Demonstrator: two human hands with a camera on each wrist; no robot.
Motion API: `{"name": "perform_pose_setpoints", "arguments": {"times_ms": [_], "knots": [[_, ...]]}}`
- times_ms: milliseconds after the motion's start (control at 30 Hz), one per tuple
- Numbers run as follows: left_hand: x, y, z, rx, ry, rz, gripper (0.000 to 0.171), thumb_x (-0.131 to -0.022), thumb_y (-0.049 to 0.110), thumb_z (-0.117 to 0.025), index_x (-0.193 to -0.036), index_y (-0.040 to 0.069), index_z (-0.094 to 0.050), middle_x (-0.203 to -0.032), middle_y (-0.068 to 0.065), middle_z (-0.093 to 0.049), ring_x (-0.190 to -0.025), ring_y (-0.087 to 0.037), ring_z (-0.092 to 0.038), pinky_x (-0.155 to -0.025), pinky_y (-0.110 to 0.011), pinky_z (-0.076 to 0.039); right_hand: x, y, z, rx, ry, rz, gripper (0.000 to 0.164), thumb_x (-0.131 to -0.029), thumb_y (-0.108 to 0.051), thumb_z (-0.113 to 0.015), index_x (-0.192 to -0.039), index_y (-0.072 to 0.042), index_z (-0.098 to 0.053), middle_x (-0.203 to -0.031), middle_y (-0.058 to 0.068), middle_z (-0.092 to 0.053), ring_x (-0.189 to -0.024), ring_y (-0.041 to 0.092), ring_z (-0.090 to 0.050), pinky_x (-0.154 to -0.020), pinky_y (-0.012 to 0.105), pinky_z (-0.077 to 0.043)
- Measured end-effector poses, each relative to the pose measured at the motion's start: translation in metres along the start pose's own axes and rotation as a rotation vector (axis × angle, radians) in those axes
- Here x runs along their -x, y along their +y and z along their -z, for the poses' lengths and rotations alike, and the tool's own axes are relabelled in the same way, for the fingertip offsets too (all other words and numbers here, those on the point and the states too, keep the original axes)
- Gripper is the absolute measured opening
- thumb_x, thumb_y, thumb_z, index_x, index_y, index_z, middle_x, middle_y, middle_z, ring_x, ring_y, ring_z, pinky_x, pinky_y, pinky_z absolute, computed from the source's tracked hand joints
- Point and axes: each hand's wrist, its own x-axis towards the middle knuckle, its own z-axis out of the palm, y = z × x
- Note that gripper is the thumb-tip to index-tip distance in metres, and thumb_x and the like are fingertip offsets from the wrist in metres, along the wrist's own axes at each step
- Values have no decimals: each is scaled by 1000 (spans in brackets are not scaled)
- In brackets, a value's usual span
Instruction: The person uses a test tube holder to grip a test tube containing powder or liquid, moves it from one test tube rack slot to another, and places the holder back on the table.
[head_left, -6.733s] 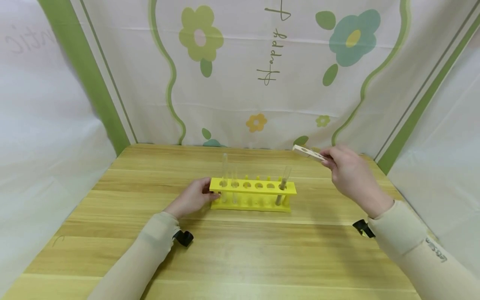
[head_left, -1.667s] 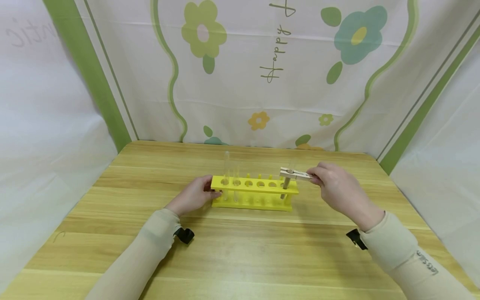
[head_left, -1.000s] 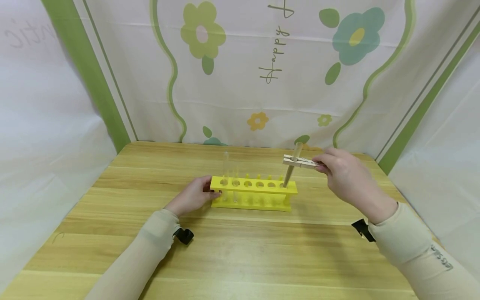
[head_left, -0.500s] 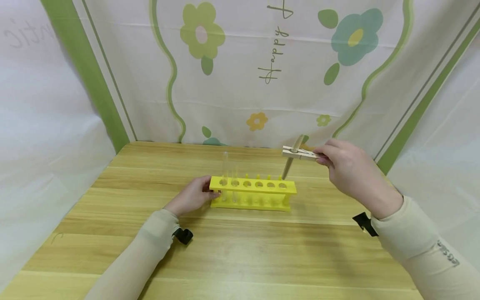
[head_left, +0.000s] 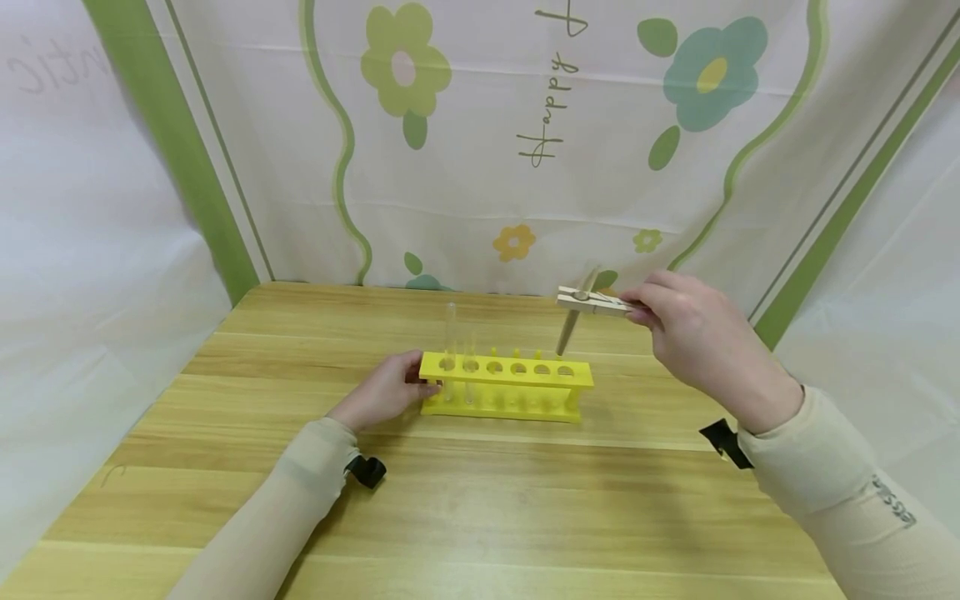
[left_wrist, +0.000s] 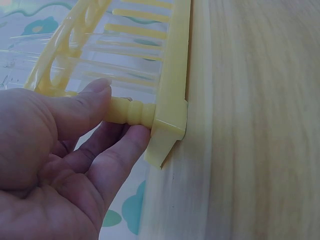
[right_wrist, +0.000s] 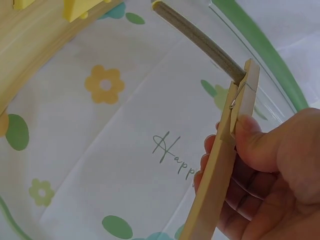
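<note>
The right hand (head_left: 701, 333) has its grip clamped on a pale wooden clamp (head_left: 603, 306), thumb against one leg and fingers curled round the other. The clamp is smooth and straight-edged, with a thin metal spring (right_wrist: 233, 104) across its arms. Its jaws close about a glass tube (head_left: 570, 330) of grey-brown, grainy matter that reaches up to the wood; above that the glass is clear. The tube tilts, top to the right, its rounded lower end above the rack's right end and apart from it.

The left hand (head_left: 382, 392) has its grip together on the yellow rack (head_left: 506, 380) — thumb and fingers pinch the turned, ringed post (left_wrist: 140, 113) at its left end. The rack looks like glossy plastic: a flat top bar with six round holes, a solid base and a row of pegs. Two clear tubes (head_left: 451, 329) stand in the two leftmost holes, the outer one taller. The rack sits on a wood-grain counter (head_left: 480, 517).

Behind hangs a white, creased cloth (head_left: 465, 183) printed with flowers and leaves; "Happy" runs sideways up it. The right sleeve (head_left: 825, 467), beige and close-fitting, bears dark lettering — "Lets" is legible, the rest is unclear.
</note>
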Motion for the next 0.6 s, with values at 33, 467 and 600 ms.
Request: {"name": "perform_pose_setpoints", "arguments": {"times_ms": [33, 467, 600], "knots": [[0, 0, 0, 2, 1, 1, 20, -95, 10, -68, -114, 14, -64, -104, 0, -68, -89, -18, -60, -79, -35, -51, 0, 0, 0, 0, 0, 0, 15, -84, 4, -74, -99, 0, -72, -84, 5, -62, -73, 23, -56, -65, 41, -50], [1, 1, 0, -17, 8, 3, 19, -95, 12, -69, -113, 16, -64, -100, 1, -67, -86, -19, -58, -77, -35, -50, -3, -6, -9, -8, 9, 0, 12, -85, 3, -73, -95, -2, -71, -86, 5, -64, -75, 24, -59, -65, 41, -51], [1, 2, 0, -20, 6, 7, 17, -95, 13, -69, -112, 16, -64, -97, 0, -66, -83, -19, -56, -74, -35, -49, -3, -8, -13, -17, -4, -7, 11, -86, 3, -73, -96, -1, -72, -85, 6, -64, -74, 24, -59, -64, 41, -52]]}}
